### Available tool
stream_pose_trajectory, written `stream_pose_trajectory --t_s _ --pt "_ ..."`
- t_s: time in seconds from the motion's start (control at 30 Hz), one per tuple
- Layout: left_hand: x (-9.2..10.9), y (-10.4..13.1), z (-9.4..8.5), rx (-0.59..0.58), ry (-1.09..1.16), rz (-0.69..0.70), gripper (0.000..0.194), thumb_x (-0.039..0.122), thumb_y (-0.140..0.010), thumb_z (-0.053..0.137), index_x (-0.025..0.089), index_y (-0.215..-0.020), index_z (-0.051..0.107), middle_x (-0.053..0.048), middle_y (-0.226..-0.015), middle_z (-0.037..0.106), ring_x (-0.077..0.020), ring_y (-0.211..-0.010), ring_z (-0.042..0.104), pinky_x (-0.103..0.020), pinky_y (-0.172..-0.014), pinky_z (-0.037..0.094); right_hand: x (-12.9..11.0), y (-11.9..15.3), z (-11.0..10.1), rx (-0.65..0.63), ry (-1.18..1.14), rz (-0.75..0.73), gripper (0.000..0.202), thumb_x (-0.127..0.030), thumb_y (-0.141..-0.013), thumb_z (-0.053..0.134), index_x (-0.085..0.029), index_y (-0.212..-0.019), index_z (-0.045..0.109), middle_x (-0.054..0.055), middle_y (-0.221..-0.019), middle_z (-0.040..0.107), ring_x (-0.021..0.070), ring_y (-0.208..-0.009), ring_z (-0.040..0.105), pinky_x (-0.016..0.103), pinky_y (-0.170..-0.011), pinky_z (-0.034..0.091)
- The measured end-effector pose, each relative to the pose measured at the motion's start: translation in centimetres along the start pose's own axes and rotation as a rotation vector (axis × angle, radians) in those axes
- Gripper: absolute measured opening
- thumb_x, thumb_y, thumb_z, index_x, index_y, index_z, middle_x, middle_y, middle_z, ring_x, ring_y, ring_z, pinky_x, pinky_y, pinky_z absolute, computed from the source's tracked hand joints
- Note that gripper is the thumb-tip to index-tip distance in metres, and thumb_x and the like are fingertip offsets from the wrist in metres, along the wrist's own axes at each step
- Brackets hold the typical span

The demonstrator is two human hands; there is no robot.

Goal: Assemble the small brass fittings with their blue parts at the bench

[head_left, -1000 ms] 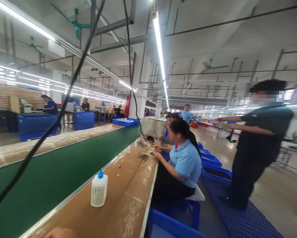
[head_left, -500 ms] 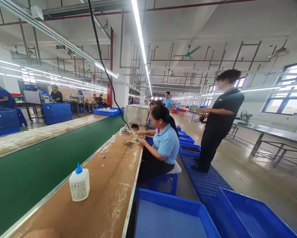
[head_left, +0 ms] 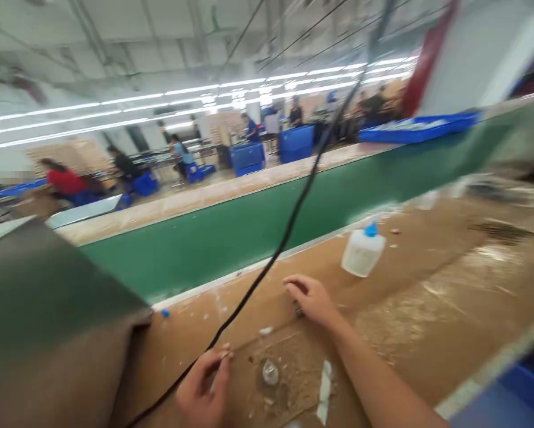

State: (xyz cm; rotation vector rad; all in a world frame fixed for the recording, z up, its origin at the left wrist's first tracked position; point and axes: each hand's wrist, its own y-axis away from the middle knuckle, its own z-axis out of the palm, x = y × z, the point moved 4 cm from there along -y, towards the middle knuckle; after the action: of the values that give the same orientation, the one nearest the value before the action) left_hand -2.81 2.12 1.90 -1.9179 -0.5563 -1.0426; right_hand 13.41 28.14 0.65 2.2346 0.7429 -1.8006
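Observation:
My left hand is low over the brown worktop, thumb and fingertips pinched together. Something tiny may sit at the fingertips, too blurred to name. Farther forward and to the right, my right hand rests on the worktop with curled fingers. Small dark bits show beneath it; what its fingers hold is hidden. Between the hands lies a small clear, shiny piece, perhaps a little cup. A whitish strip is to its right. Beyond my right hand stands a white bottle with a blue cap.
A black cable hangs across the view and down past my left hand. On the left is a large metal box. Behind the worktop runs a green conveyor belt; a blue tray sits beyond it. Other people work in the background.
My view has swung left and down, bringing both hands and the metal box into sight. The bottle now appears farther right, and the nearby seated co-worker is out of view.

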Motion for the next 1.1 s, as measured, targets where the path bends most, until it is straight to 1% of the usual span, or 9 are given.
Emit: stream_pose_trajectory --t_s 0.13,0.23,0.3,0.4,0.53,0.6,0.7,0.93,1.1 --pt "0.9 0.4 0.1 -0.088 -0.008 0.058 0.014 0.023 -0.090 0.065 0.025 -0.090 0.079 -0.005 -0.094 0.081 -0.0209 -0.088 0.079 -0.031 -0.085 0.064 0.2 1.6 0.8 -0.187 -0.115 0.064 0.054 -0.068 -0.080 0.065 -0.018 -0.101 0.072 0.009 -0.085 0.073 0.0177 -0.065 0.061 0.029 -0.059 0.049" --pt "2.4 0.3 0.8 -0.145 0.018 0.050 0.012 0.018 -0.087 0.066 0.022 -0.084 0.078 -0.007 -0.091 0.081 -0.0216 -0.086 0.079 -0.032 -0.084 0.064 -0.4 2.7 0.9 -0.254 -0.205 0.107 0.059 -0.075 -0.076 0.075 -0.020 -0.094 0.070 0.008 -0.082 0.071 0.0156 -0.063 0.059 0.027 -0.056 0.048" --pt "2.9 0.5 1.2 -0.176 0.062 -0.019 0.010 0.018 -0.085 0.068 0.021 -0.083 0.078 -0.009 -0.091 0.081 -0.0230 -0.088 0.079 -0.033 -0.084 0.065 -1.0 3.2 1.0 -0.308 -0.228 0.093 0.058 -0.076 -0.075 0.077 -0.020 -0.089 0.070 0.008 -0.079 0.070 0.0147 -0.061 0.057 0.027 -0.055 0.048" --pt "2.2 1.1 2.1 -0.230 0.225 -0.276 0.012 0.029 -0.084 0.073 0.019 -0.082 0.078 -0.012 -0.092 0.081 -0.0247 -0.085 0.079 -0.036 -0.080 0.066 -2.3 3.8 1.1 -0.394 -0.182 0.042 0.055 -0.076 -0.078 0.077 -0.021 -0.086 0.074 0.008 -0.076 0.070 0.0152 -0.059 0.058 0.029 -0.055 0.052" --pt "0.6 1.9 3.6 -0.291 0.486 -0.638 0.044 0.056 -0.072 0.085 0.014 -0.080 0.073 -0.016 -0.088 0.080 -0.0256 -0.078 0.079 -0.037 -0.076 0.067 -3.6 4.8 1.6 -0.565 -0.076 -0.010 0.050 -0.071 -0.081 0.076 -0.023 -0.094 0.080 0.010 -0.088 0.075 0.0233 -0.079 0.071 0.035 -0.070 0.060" --pt "0.2 2.0 4.0 -0.309 0.561 -0.727 0.057 0.065 -0.064 0.088 0.013 -0.078 0.070 -0.017 -0.087 0.080 -0.0259 -0.078 0.079 -0.037 -0.075 0.067 -3.9 5.2 1.8 -0.644 -0.036 -0.031 0.045 -0.066 -0.085 0.073 -0.024 -0.098 0.081 0.010 -0.094 0.077 0.0249 -0.085 0.072 0.037 -0.076 0.061" --pt "-0.1 2.1 4.3 -0.302 0.631 -0.815 0.063 0.066 -0.055 0.092 0.012 -0.076 0.068 -0.017 -0.086 0.080 -0.0243 -0.076 0.078 -0.033 -0.073 0.067 -4.1 5.7 2.0 -0.730 0.013 -0.082 0.033 -0.055 -0.091 0.068 -0.025 -0.099 0.081 0.007 -0.093 0.077 0.0237 -0.085 0.072 0.036 -0.076 0.060" --pt "-0.3 2.0 4.5 -0.234 0.674 -0.877 0.060 0.058 -0.048 0.097 0.011 -0.073 0.069 -0.013 -0.080 0.078 -0.0184 -0.069 0.076 -0.026 -0.067 0.064 -4.9 6.5 2.5 -0.871 0.127 -0.210 0.025 -0.036 -0.094 0.055 -0.025 -0.089 0.077 0.003 -0.081 0.074 0.0176 -0.072 0.068 0.030 -0.067 0.052" --pt "-0.5 1.9 4.5 -0.244 0.621 -0.828 0.052 0.053 -0.056 0.095 0.012 -0.076 0.071 -0.011 -0.079 0.077 -0.0170 -0.070 0.074 -0.027 -0.069 0.063 -5.0 7.1 2.9 -0.912 0.218 -0.274 0.026 -0.034 -0.093 0.049 -0.025 -0.086 0.073 0.001 -0.075 0.069 0.0146 -0.065 0.062 0.028 -0.062 0.047"
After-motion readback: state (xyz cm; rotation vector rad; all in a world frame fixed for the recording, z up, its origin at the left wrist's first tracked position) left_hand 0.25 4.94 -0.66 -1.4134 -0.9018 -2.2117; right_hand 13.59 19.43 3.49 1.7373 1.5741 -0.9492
